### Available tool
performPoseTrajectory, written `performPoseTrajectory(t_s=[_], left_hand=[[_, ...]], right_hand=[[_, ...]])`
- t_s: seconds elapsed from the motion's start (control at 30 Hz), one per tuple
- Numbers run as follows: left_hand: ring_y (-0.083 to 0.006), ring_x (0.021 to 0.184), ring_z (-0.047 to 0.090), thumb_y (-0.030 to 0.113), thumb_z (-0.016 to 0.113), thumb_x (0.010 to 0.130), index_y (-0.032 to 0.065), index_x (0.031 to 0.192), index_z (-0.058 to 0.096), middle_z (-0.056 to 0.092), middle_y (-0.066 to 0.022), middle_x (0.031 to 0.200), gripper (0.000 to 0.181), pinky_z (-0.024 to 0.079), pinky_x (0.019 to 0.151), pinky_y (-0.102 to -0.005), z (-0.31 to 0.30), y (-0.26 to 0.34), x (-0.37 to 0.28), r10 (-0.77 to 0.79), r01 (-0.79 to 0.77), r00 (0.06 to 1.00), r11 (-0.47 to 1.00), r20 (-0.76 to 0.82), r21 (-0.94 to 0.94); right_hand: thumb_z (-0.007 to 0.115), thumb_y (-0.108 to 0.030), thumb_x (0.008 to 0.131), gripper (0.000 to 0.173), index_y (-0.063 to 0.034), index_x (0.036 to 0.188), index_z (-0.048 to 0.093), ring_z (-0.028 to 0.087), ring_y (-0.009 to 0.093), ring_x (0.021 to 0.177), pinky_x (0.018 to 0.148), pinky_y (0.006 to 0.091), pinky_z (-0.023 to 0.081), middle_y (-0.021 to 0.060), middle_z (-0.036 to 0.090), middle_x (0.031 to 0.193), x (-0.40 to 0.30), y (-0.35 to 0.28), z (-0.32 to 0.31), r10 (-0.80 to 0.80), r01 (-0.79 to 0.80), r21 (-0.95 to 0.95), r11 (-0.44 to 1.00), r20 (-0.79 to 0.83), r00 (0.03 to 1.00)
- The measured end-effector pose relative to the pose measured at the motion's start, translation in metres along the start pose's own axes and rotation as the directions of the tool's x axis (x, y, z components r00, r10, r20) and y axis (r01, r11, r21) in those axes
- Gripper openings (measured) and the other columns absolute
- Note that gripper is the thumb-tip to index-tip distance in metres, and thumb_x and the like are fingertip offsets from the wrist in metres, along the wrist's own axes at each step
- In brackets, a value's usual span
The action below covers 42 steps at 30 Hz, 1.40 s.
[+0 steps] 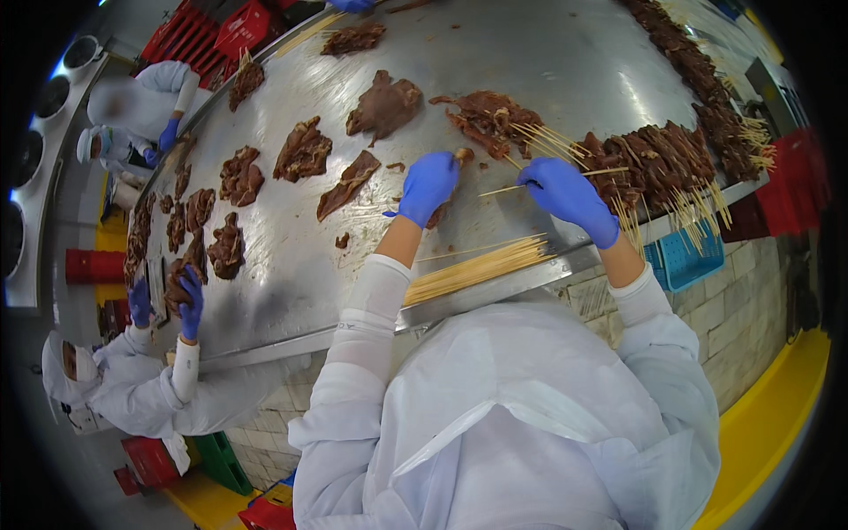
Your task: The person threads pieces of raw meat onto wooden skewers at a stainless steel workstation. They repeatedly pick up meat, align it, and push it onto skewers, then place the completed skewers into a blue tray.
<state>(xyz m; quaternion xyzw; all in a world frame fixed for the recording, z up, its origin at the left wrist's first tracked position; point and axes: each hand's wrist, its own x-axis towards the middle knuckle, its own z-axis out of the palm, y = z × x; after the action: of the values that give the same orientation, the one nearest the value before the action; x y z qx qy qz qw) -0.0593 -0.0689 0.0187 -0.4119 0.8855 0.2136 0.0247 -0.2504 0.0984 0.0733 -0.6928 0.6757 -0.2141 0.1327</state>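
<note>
My left hand (pixel 429 187), in a blue glove, grips a piece of raw meat (pixel 464 156); its end shows past the fingertips and more lies under the palm. In my right hand (pixel 568 197), also gloved, is a thin wooden skewer (pixel 499 191) whose tip points toward the left hand. Another stick shows beyond the knuckles, and I cannot tell if it is the same one. Just past the hands lies a pile of meat (pixel 487 116) with several skewers (pixel 550 140) on its right side. A bundle of bare skewers (pixel 477 268) rests at the table's near edge.
Threaded meat skewers (pixel 656 159) line the right side of the steel table (pixel 530 53). Loose meat pieces (pixel 303 149) lie to the left. A co-worker's gloved hands (pixel 191 301) handle meat at the far left. A blue basket (pixel 689 262) sits below the table edge.
</note>
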Motion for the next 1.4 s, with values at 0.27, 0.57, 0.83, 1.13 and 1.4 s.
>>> performPoseTrajectory(t_s=[0.27, 0.57, 0.83, 1.13, 1.4], left_hand=[[-0.0396, 0.106, 0.050, 0.009, 0.059, 0.081, 0.0049, 0.113, 0.052, 0.051, -0.0190, 0.112, 0.033, 0.043, 0.088, -0.0455, -0.002, -0.028, -0.033, 0.153, -0.253, 0.840, 0.959, -0.520, -0.126], [-0.0368, 0.087, 0.059, 0.008, 0.055, 0.083, 0.0041, 0.102, 0.058, 0.060, -0.0209, 0.093, 0.020, 0.047, 0.076, -0.0438, -0.001, -0.082, -0.104, -0.032, 0.018, 0.998, 0.967, -0.050, -0.253], [-0.0342, 0.095, 0.054, 0.022, 0.060, 0.085, 0.0050, 0.104, 0.060, 0.059, -0.0160, 0.096, 0.026, 0.046, 0.081, -0.0437, 0.015, -0.004, -0.071, 0.253, -0.301, 0.905, 0.949, -0.343, -0.093], [-0.0353, 0.084, 0.063, 0.015, 0.062, 0.073, 0.0019, 0.091, 0.064, 0.065, -0.0199, 0.089, 0.022, 0.050, 0.075, -0.0394, -0.002, -0.051, -0.022, 0.121, -0.121, 0.993, 0.966, -0.015, -0.229], [-0.0308, 0.082, 0.063, 0.008, 0.066, 0.075, 0.0020, 0.088, 0.066, 0.065, -0.0172, 0.088, 0.014, 0.049, 0.074, -0.0377, -0.016, -0.067, -0.056, 0.208, -0.284, 0.904, 0.946, -0.373, -0.159]], right_hand=[[0.054, -0.009, 0.081, 0.020, -0.0100, 0.092, 0.070, 0.059, 0.028, 0.084, 0.076, 0.0392, 0.047, 0.0103, 0.060, 0.083, 0.032, 0.008, 0.015, -0.063, 0.055, -0.060, 0.997, -0.151, 0.986], [0.059, -0.006, 0.068, 0.010, -0.0048, 0.070, 0.068, 0.062, 0.031, 0.061, 0.055, 0.0424, 0.047, 0.0143, 0.061, 0.064, 0.074, -0.014, 0.055, -0.198, 0.171, -0.330, 0.929, -0.050, 0.979], [0.060, -0.005, 0.064, 0.016, -0.0083, 0.076, 0.070, 0.063, 0.030, 0.075, 0.064, 0.0411, 0.049, 0.0120, 0.064, 0.077, 0.045, -0.001, 0.033, -0.152, 0.141, -0.277, 0.950, -0.017, 0.988], [0.060, -0.006, 0.064, 0.010, -0.0059, 0.071, 0.067, 0.062, 0.032, 0.071, 0.063, 0.0419, 0.048, 0.0136, 0.062, 0.074, 0.031, 0.019, 0.045, -0.079, 0.049, -0.310, 0.950, -0.084, 0.993], [0.060, -0.007, 0.062, 0.011, -0.0070, 0.070, 0.068, 0.060, 0.030, 0.080, 0.067, 0.0404, 0.047, 0.0123, 0.062, 0.075, 0.028, 0.022, 0.024, -0.134, 0.095, -0.200, 0.975, -0.190, 0.973]])
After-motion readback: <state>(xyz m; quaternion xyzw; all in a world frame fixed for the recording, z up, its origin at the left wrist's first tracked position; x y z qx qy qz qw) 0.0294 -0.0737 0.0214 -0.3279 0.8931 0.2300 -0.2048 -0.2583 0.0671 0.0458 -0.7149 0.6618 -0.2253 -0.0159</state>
